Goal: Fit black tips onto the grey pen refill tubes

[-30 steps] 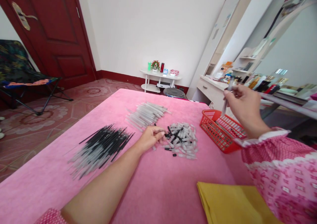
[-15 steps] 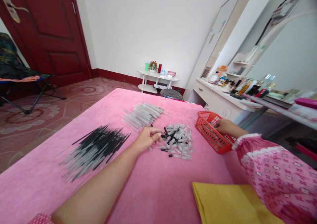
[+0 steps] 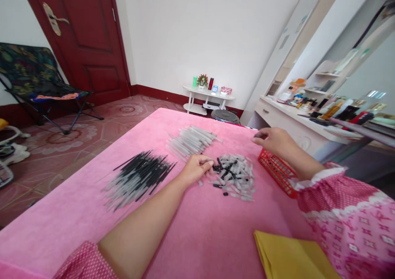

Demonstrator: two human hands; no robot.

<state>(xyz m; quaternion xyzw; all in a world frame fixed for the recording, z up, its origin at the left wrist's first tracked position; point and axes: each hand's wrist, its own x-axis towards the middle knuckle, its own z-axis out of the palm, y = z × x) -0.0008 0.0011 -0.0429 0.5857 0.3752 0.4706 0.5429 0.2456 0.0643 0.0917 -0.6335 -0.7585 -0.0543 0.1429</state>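
My left hand (image 3: 197, 168) rests at the left edge of a pile of clear and black pen caps (image 3: 236, 176). Its thumb and fingers are pinched together, and whatever is between them is too small to tell. My right hand (image 3: 273, 142) hangs above a red plastic basket (image 3: 277, 173), fingers curled and thumb tip near the forefinger; what it holds, if anything, cannot be made out. Hand and forearm hide much of the basket's inside. Left of the caps lie black-and-clear pen refills (image 3: 142, 178). Behind my left hand is a stack of clear pen barrels (image 3: 193, 140).
A folded yellow cloth (image 3: 291, 254) lies at the near right of the pink-covered table (image 3: 197, 238). A white dresser (image 3: 277, 114) with bottles stands beyond the basket. At the left are a folding chair (image 3: 31, 77) and a dark red door (image 3: 83, 36).
My right hand has come up out of the red basket and now hovers over its far end. My left hand stays pinched by the caps. The whole view has shifted left.
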